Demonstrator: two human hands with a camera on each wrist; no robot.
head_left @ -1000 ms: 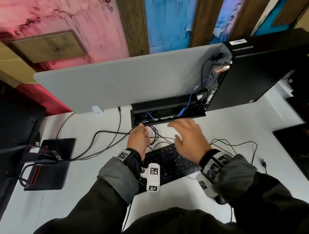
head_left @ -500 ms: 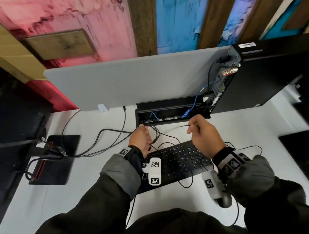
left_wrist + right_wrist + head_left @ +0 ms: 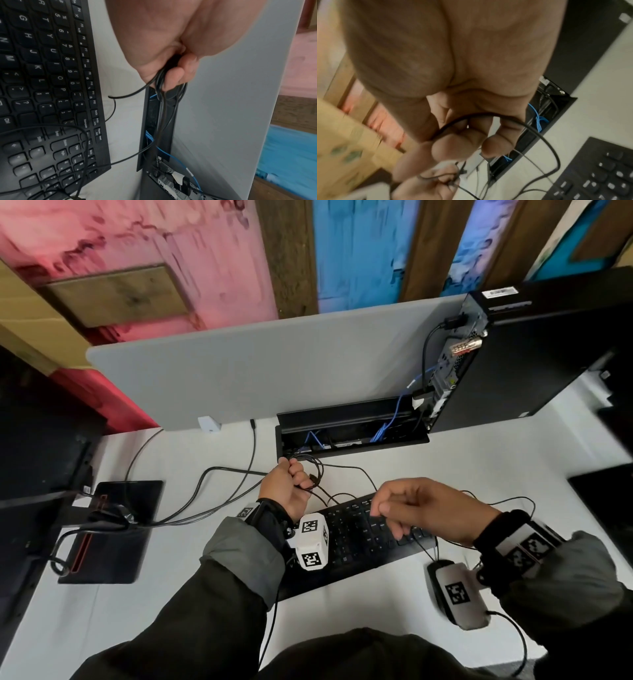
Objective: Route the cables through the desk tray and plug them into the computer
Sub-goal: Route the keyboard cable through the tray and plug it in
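Clearly the left hand [image 3: 286,491] grips the limp black cables [image 3: 161,86] mid-frame, bunched. The right hand [image 3: 421,508] seemingly pinches one thin cable [image 3: 544,139]; better held near the plug.

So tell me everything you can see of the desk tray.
The desk tray is a long, narrow black trough, plastic or metal by its look, sunk into the white desk along the foot of the grey divider panel. It lies open, its flap raised behind it. Blue cables and black cables lie inside; one blue cable climbs to the computer standing at its right end. The left hand grips black cables just at its left front edge.
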